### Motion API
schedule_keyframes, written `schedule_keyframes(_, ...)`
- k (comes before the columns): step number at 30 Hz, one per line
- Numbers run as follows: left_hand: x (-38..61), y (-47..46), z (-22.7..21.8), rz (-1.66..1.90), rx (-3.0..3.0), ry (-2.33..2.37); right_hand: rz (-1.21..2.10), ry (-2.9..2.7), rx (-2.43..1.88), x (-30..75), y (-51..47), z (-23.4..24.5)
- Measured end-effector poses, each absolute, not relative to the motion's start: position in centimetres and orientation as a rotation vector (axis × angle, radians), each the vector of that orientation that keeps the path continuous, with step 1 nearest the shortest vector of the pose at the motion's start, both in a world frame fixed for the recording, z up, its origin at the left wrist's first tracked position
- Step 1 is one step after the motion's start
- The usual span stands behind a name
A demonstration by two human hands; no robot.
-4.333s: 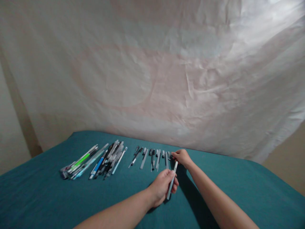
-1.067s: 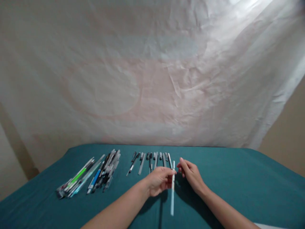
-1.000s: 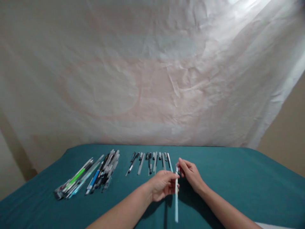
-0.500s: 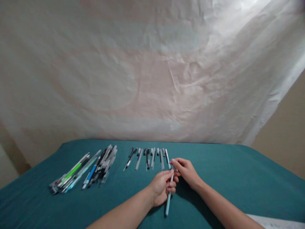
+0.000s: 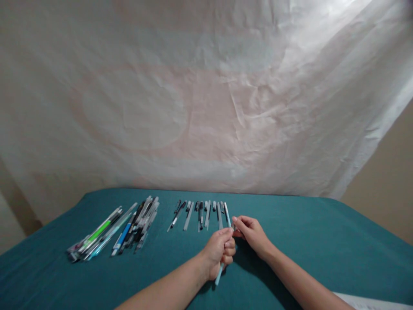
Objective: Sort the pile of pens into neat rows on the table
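Note:
My left hand (image 5: 219,254) is wrapped round a light blue pen (image 5: 219,275), whose lower end sticks out below the fist. At the pen's upper end, my right hand (image 5: 250,232) pinches with thumb and forefinger, right beside my left thumb. Fingers hide most of the pen's middle and tip. Just beyond the hands lies a row of pens taken apart: a white and light blue barrel (image 5: 227,214), a clear barrel (image 5: 220,216), a dark pen part (image 5: 201,215) and a black pen (image 5: 178,214), with small caps beside them.
To the left, a bundle of clear and black pens (image 5: 145,224) lies near a blue pen (image 5: 124,234). Farther left is another pile with a green pen (image 5: 99,232). A green cloth (image 5: 290,215) covers the table, and white paper (image 5: 371,300) shows at the lower right.
The pen has tilted in my left hand, its lower end swinging left and up, and less of it shows. My left fingers have closed further round it. My right hand stays nearly in place.

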State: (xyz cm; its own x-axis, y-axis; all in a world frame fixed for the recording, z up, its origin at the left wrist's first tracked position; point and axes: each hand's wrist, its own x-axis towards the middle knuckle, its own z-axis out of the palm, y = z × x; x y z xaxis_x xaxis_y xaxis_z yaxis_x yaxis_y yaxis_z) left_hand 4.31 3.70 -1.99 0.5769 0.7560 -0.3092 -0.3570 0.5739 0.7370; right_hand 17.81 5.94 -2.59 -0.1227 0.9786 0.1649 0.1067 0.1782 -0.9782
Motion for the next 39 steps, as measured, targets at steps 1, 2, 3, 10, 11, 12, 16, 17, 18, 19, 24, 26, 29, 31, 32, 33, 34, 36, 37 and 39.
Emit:
schedule_keyframes(1,4.3,3.7,-2.0,0.71,0.671,0.677,1.106,-1.447,-1.111,17.8,5.9,-2.6)
schedule_keyframes(2,4.3,3.7,-1.9,0.71,0.669,0.686,1.113,-1.439,-1.112,17.8,5.9,-2.5)
schedule_keyframes(3,4.3,3.7,-1.9,0.71,0.667,0.693,1.121,-1.433,-1.109,17.7,5.9,-2.4)
schedule_keyframes(10,4.4,3.2,-1.8,0.735,0.72,0.697,1.17,-1.392,-1.079,17.5,5.5,-1.9)
schedule_keyframes(11,4.5,3.1,-1.8,0.747,0.735,0.691,1.168,-1.382,-1.082,17.6,5.6,-1.8)
schedule_keyframes(12,4.5,3.1,-1.8,0.757,0.751,0.683,1.163,-1.37,-1.09,17.7,5.7,-1.8)
schedule_keyframes(16,4.5,2.9,-1.7,0.761,0.801,0.648,1.123,-1.31,-1.167,18.9,7.4,-2.0)
schedule_keyframes(17,4.5,2.9,-1.7,0.763,0.797,0.64,1.115,-1.312,-1.201,19.4,8.1,-2.3)
schedule_keyframes(18,4.4,2.9,-1.7,0.769,0.787,0.634,1.096,-1.332,-1.246,19.8,8.9,-2.6)
schedule_keyframes(19,4.4,3.0,-1.8,0.777,0.77,0.627,1.069,-1.365,-1.303,20.2,9.7,-2.9)
schedule_keyframes(24,4.3,3.3,-2.1,0.804,0.674,0.592,0.915,-1.494,-1.497,20.8,14.1,-4.4)
schedule_keyframes(26,4.2,3.4,-2.2,0.801,0.65,0.579,0.872,-1.52,-1.519,20.5,15.7,-4.8)
schedule_keyframes(29,4.2,3.5,-2.3,0.8,0.636,0.562,0.79,-1.58,-1.566,19.7,17.8,-5.2)
schedule_keyframes(31,4.2,3.5,-2.4,0.8,0.629,0.559,0.737,-1.627,-1.592,19.4,18.7,-5.4)
schedule_keyframes(32,4.2,3.5,-2.4,0.8,0.625,0.558,0.713,-1.65,-1.6,19.2,19.0,-5.4)
schedule_keyframes(33,4.1,3.5,-2.4,0.8,0.622,0.558,0.689,-1.672,-1.606,19.2,19.2,-5.4)
schedule_keyframes(34,4.1,3.5,-2.4,0.8,0.62,0.557,0.667,-1.692,-1.61,19.1,19.3,-5.4)
schedule_keyframes(36,4.1,3.6,-2.4,0.803,0.617,0.557,0.631,-1.724,-1.612,19.1,19.3,-5.4)
schedule_keyframes(37,4.1,3.6,-2.4,0.804,0.614,0.559,0.619,-1.736,-1.61,19.1,19.3,-5.3)
schedule_keyframes(39,4.1,3.6,-2.4,0.808,0.608,0.564,0.608,-1.751,-1.606,19.1,19.1,-5.3)
